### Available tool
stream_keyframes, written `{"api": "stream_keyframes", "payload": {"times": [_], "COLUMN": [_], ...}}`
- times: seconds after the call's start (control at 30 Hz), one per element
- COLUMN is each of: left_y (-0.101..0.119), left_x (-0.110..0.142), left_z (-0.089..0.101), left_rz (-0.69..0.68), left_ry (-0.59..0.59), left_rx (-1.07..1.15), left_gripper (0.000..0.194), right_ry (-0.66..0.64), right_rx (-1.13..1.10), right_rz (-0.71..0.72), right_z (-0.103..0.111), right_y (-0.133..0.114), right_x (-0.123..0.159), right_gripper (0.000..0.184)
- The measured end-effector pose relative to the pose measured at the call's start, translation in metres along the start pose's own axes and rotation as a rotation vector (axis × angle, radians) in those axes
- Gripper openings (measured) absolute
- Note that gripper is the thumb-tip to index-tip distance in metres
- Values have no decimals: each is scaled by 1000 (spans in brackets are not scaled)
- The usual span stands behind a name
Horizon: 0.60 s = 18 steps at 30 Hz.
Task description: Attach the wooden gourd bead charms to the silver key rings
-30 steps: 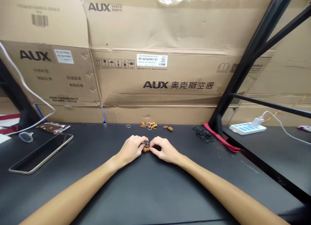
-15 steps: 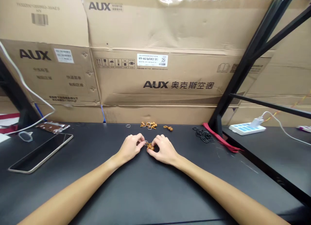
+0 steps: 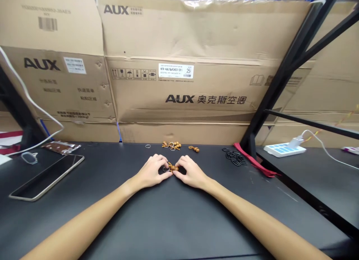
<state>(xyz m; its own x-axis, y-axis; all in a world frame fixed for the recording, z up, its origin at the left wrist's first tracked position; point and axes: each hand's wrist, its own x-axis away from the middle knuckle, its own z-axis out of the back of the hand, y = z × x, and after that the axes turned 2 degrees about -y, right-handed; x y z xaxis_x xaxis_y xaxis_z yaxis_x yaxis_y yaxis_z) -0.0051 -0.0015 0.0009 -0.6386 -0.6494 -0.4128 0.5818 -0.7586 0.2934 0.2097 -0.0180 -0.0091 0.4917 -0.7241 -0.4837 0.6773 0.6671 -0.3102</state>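
Between my two hands is a brown gourd-shaped bead pendant (image 3: 175,168) with an orange-brown cord. A thin metal key ring (image 3: 166,169) lies at its left end, inside the curve of my left hand. My left hand (image 3: 152,171) is closed, its index finger and thumb at the cord beside the ring. My right hand (image 3: 191,172) pinches the bead end with thumb and fingers. Both hands rest low over the black table (image 3: 174,215). Whether the ring passes through the cord is too small to tell.
Behind the hands lie a pile of bead pendants with rings (image 3: 171,145), a single pendant (image 3: 194,149) and a loose ring (image 3: 147,146). Black oval links (image 3: 235,157) and a red strap (image 3: 254,161) lie right. A phone (image 3: 47,177) lies left; cardboard boxes (image 3: 179,114) stand behind.
The pendant has turned from beads below the fingers to lying sideways, beads toward the right hand. The left thumb has moved right, and the ring now sits within the left hand's curve.
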Motion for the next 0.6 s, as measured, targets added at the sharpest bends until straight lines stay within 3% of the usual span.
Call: {"api": "stream_keyframes", "payload": {"times": [0.13,0.3,0.5,0.6], "left_y": [-2,-2,0,0], "left_x": [-1,-1,0,0], "left_z": [-3,-2,-2,-2], "left_rz": [0,-19,5,-2], "left_ry": [-8,-23,-3,-10], "left_rx": [-28,-44,-56,-47], "left_gripper": [12,13,10,13], "right_ry": [-7,45,-20,11], "right_rx": [-19,40,-76,-21], "right_rz": [-5,-129,-5,-76], "right_z": [0,-1,1,-1], "right_y": [1,8,4,5], "right_x": [-1,-1,-1,-2], "right_gripper": [7,6,4,4]}}
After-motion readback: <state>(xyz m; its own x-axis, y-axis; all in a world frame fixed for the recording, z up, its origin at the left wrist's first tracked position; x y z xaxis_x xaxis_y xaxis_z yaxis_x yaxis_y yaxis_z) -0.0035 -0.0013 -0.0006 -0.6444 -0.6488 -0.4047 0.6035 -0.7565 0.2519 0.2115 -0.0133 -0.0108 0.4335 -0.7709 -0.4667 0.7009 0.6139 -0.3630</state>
